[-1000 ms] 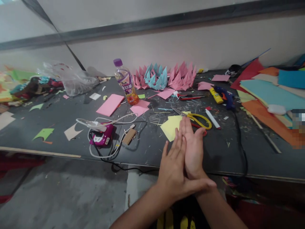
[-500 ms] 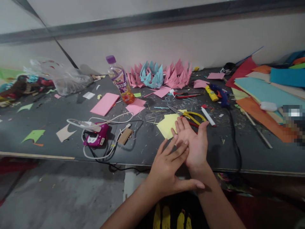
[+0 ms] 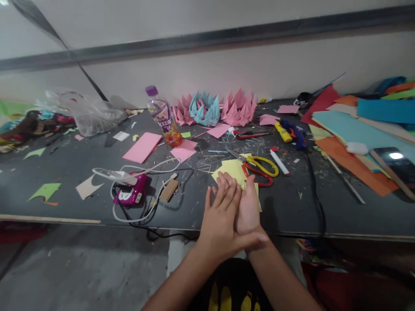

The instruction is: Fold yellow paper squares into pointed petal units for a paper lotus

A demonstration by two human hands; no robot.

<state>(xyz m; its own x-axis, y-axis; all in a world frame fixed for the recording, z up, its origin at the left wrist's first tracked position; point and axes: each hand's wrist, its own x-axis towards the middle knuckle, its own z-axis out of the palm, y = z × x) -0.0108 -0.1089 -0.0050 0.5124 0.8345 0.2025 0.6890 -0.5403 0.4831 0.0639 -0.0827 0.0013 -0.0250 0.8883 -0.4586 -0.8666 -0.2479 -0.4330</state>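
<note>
On the tabletop (image 3: 81, 168), scissors (image 3: 245, 163) lie unsheathed. The left hand (image 3: 220, 222) rests across the upturned right hand (image 3: 248, 214), both unclenched; a careless forward reach could contact the blades (image 3: 236, 154).

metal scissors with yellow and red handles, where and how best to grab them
Probably best by the yellow plastic-looking loop and red loop of the metal scissors, the right hand coming from the near right side: the spread loops face that way, while the metal blades point away to the left.
</note>
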